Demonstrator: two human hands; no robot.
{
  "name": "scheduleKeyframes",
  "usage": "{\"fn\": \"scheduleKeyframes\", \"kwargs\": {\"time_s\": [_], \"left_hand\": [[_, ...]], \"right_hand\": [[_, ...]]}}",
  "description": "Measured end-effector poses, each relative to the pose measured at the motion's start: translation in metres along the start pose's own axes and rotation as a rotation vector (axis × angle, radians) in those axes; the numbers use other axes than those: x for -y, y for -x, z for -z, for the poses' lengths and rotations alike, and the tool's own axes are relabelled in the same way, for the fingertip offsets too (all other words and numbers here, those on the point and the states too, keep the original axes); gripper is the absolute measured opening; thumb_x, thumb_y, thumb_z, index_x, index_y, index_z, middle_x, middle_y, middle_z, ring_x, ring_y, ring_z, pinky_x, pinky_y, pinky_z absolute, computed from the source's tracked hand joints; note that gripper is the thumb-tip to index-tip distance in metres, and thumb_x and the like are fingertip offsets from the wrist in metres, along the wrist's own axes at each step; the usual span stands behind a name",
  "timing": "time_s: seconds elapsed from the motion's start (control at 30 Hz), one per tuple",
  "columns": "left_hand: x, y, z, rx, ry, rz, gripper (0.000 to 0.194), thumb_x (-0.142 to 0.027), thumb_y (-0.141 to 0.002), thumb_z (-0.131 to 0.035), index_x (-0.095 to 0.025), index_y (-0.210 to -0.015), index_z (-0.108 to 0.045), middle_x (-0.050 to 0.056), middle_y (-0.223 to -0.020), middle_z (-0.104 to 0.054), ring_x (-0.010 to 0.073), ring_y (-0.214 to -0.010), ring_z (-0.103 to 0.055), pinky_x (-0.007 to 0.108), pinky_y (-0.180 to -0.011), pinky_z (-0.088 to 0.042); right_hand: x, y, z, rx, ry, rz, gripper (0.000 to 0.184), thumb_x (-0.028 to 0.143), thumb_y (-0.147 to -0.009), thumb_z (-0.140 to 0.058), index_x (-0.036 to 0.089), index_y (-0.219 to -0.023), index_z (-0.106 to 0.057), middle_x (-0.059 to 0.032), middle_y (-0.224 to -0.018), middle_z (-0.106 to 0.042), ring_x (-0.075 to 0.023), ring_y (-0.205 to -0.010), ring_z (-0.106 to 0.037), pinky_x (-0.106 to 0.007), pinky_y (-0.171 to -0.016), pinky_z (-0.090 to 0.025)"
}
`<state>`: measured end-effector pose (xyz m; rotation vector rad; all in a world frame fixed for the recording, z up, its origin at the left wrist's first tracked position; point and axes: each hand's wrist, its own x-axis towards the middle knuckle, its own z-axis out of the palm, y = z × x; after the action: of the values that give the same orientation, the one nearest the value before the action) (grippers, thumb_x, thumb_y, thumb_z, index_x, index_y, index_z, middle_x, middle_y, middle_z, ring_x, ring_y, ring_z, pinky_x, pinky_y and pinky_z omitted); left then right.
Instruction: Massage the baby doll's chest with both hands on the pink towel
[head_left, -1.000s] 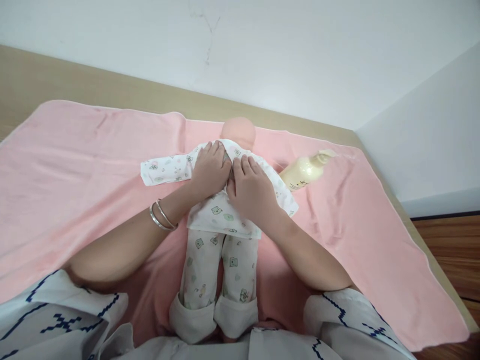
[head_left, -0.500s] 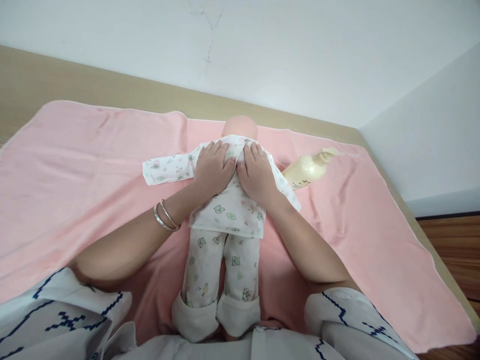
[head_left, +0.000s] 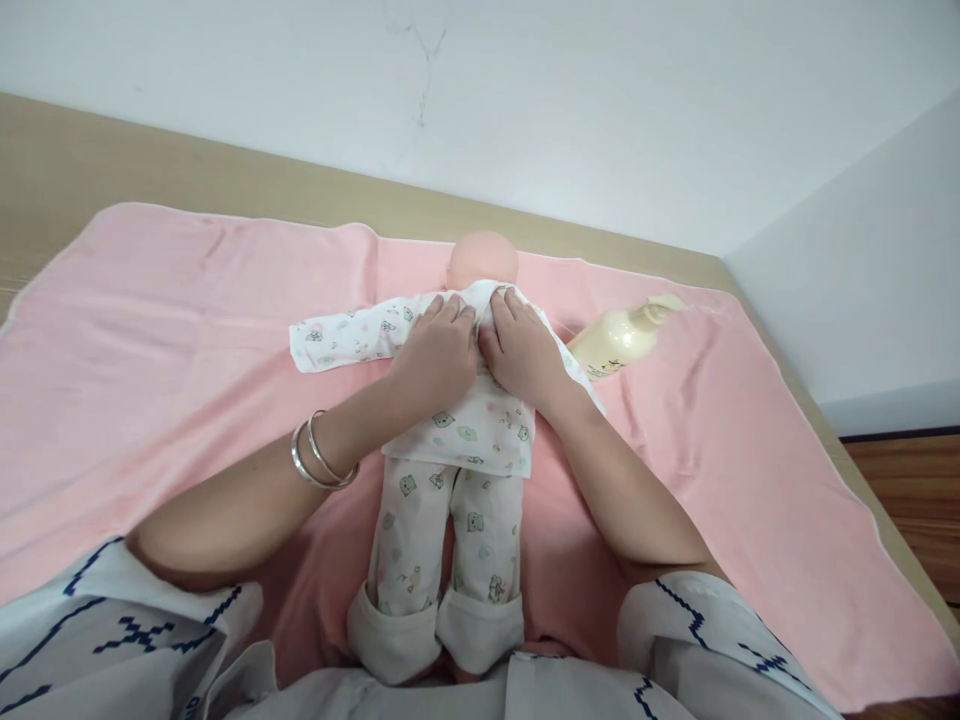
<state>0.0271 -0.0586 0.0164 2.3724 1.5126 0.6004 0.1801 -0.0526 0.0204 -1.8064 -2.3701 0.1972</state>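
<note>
A baby doll lies stretched out in front of me, its bald head (head_left: 482, 258) at the far end and no face showing. It wears a white long-sleeved shirt (head_left: 461, 440) and matching trousers (head_left: 469, 530) printed with small animals, the cuffs turned up. My left hand (head_left: 437, 352) is on the upper part of the shirt, fingers bent into the cloth, its thumb hidden. Beside it my right hand (head_left: 523, 350) grips the shirt near the middle, thumb drawn in towards the fingers. The cloth is bunched between both hands below the collar.
A pink blanket (head_left: 187, 290) lies under the doll on a wooden surface (head_left: 225, 150). To the doll's right a cream pump bottle (head_left: 615, 340) rests on its side. A white wall (head_left: 600, 120) rises behind, and brown wood (head_left: 904, 490) shows at the lower right.
My fingers, which lay flatter on the shirt, have curled into the cloth. The shirt's collar edge has shifted slightly towards me, baring more of the doll's head.
</note>
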Motion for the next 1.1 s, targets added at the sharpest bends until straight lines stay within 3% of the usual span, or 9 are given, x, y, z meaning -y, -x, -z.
{"fn": "scheduleKeyframes", "kwargs": {"time_s": [0.2, 0.3, 0.4, 0.53, 0.6, 0.7, 0.8, 0.93, 1.1], "left_hand": [[0.009, -0.009, 0.009, 0.032, 0.111, -0.002, 0.03, -0.014, -0.098, -0.037, -0.018, -0.086, -0.064, 0.014, -0.105, -0.069, 0.0294, -0.113, -0.064, 0.05, -0.111, -0.054], [0.021, -0.017, 0.009, 0.051, 0.151, 0.004, 0.029, -0.02, -0.1, -0.037, -0.02, -0.083, -0.061, 0.011, -0.102, -0.069, 0.0266, -0.105, -0.065, 0.046, -0.104, -0.057], [0.032, -0.022, 0.0, 0.04, 0.118, 0.018, 0.032, -0.026, -0.103, -0.035, -0.018, -0.094, -0.065, 0.014, -0.113, -0.071, 0.0282, -0.114, -0.066, 0.048, -0.111, -0.054], [0.042, -0.021, -0.022, -0.022, 0.043, 0.019, 0.046, -0.03, -0.106, -0.03, -0.007, -0.135, -0.058, 0.025, -0.152, -0.057, 0.0355, -0.152, -0.046, 0.06, -0.129, -0.036], [0.04, -0.018, -0.028, -0.038, 0.023, 0.012, 0.05, -0.031, -0.107, -0.029, -0.005, -0.143, -0.051, 0.027, -0.159, -0.051, 0.0379, -0.158, -0.038, 0.065, -0.129, -0.033], [0.028, -0.012, -0.02, -0.053, -0.023, 0.009, 0.044, -0.025, -0.106, -0.029, -0.004, -0.131, -0.059, 0.027, -0.143, -0.062, 0.037, -0.145, -0.053, 0.06, -0.125, -0.04], [0.011, -0.005, 0.0, -0.005, -0.076, 0.04, 0.033, -0.017, -0.101, -0.033, -0.01, -0.109, -0.065, 0.023, -0.118, -0.071, 0.0341, -0.121, -0.066, 0.051, -0.113, -0.052], [-0.003, 0.001, 0.024, 0.091, -0.028, 0.132, 0.021, -0.02, -0.101, -0.041, -0.015, -0.099, -0.061, 0.016, -0.105, -0.072, 0.0295, -0.099, -0.07, 0.043, -0.093, -0.058], [0.004, -0.004, 0.024, 0.099, 0.051, 0.126, 0.018, -0.015, -0.099, -0.04, -0.019, -0.092, -0.056, 0.016, -0.106, -0.069, 0.0273, -0.102, -0.067, 0.041, -0.095, -0.056]], "right_hand": [[0.022, 0.018, 0.008, -0.074, 0.091, -0.026, 0.059, 0.028, -0.108, -0.036, -0.007, -0.154, -0.048, -0.0293, -0.155, -0.059, -0.0408, -0.147, -0.055, -0.054, -0.125, -0.042], [0.033, 0.03, 0.013, -0.074, 0.153, 0.011, 0.053, 0.027, -0.109, -0.036, -0.004, -0.144, -0.059, -0.0274, -0.141, -0.07, -0.0396, -0.136, -0.063, -0.051, -0.118, -0.048], [0.037, 0.035, 0.014, -0.08, 0.181, 0.028, 0.05, 0.026, -0.109, -0.036, -0.003, -0.137, -0.065, -0.0269, -0.136, -0.073, -0.0385, -0.135, -0.065, -0.05, -0.117, -0.05], [0.035, 0.035, 0.008, -0.071, 0.178, 0.029, 0.053, 0.028, -0.111, -0.034, -0.004, -0.141, -0.063, -0.0292, -0.146, -0.067, -0.0391, -0.144, -0.059, -0.051, -0.122, -0.048], [0.035, 0.035, 0.003, -0.059, 0.199, 0.031, 0.056, 0.026, -0.11, -0.036, -0.009, -0.149, -0.055, -0.0326, -0.155, -0.057, -0.0416, -0.151, -0.053, -0.052, -0.127, -0.043], [0.033, 0.033, 0.0, -0.051, 0.172, 0.026, 0.059, 0.023, -0.109, -0.037, -0.01, -0.157, -0.045, -0.0346, -0.164, -0.046, -0.0433, -0.159, -0.042, -0.055, -0.132, -0.036], [0.026, 0.024, 0.004, 0.004, 0.04, -0.001, 0.06, 0.024, -0.109, -0.036, -0.007, -0.161, -0.04, -0.0306, -0.171, -0.038, -0.0403, -0.164, -0.032, -0.053, -0.136, -0.028], [0.017, 0.009, 0.006, 0.043, -0.079, -0.109, 0.064, 0.025, -0.109, -0.036, -0.002, -0.166, -0.031, -0.0247, -0.178, -0.024, -0.0384, -0.169, -0.018, -0.054, -0.138, -0.021], [0.029, 0.019, 0.0, -0.046, 0.025, -0.08, 0.064, 0.029, -0.109, -0.038, -0.005, -0.163, -0.035, -0.0309, -0.174, -0.031, -0.0438, -0.165, -0.027, -0.059, -0.135, -0.025]]}}
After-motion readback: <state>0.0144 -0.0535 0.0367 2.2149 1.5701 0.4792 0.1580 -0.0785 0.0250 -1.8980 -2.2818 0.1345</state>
